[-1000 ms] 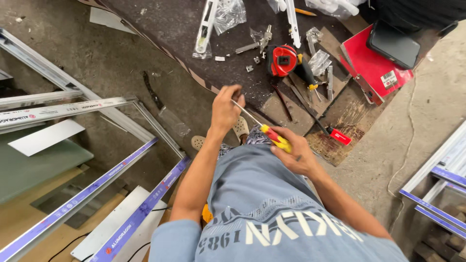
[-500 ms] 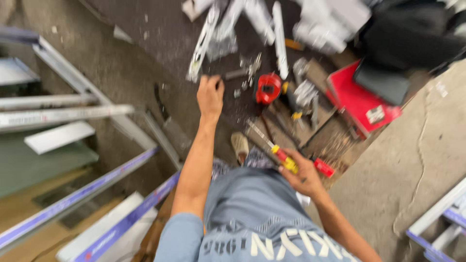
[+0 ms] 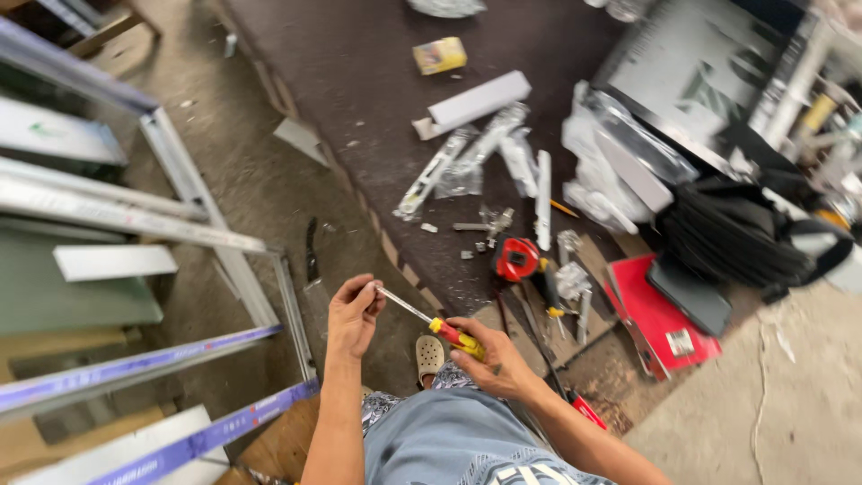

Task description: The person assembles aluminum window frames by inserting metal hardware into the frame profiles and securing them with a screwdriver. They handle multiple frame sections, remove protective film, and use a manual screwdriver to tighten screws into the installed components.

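The right hand (image 3: 498, 359) is closed around the yellow-and-red handle of a screwdriver (image 3: 431, 323), whose thin metal shaft runs up and to the left; the left hand (image 3: 353, 314) is pinched shut on the tip of that shaft, thumb and fingers meeting there, and whether a screw or bit sits between them is too small to tell. Both hands hang over the concrete floor (image 3: 269, 189), just off the near edge of the dark board (image 3: 359, 81) that lies on the ground and carries the loose things; a sandalled foot (image 3: 430, 357) shows just below the screwdriver.

The step in hand looks like readying the tip of the tool, not driving anything, since the shaft points at no workpiece; the next move would seem to call for a steady grip on the handle while the left fingers free or seat whatever they hold, then a turn toward the work.

On the board, near its near edge, sits a red tape measure (image 3: 516, 259), with small metal fittings (image 3: 485, 223) just beside it and plastic-wrapped hardware (image 3: 485, 148) farther in; a small yellow box (image 3: 439, 55) lies toward the far side; a red case (image 3: 660, 319) rests at the right corner; aluminium frame sections (image 3: 180, 180) lie on the floor to the left.
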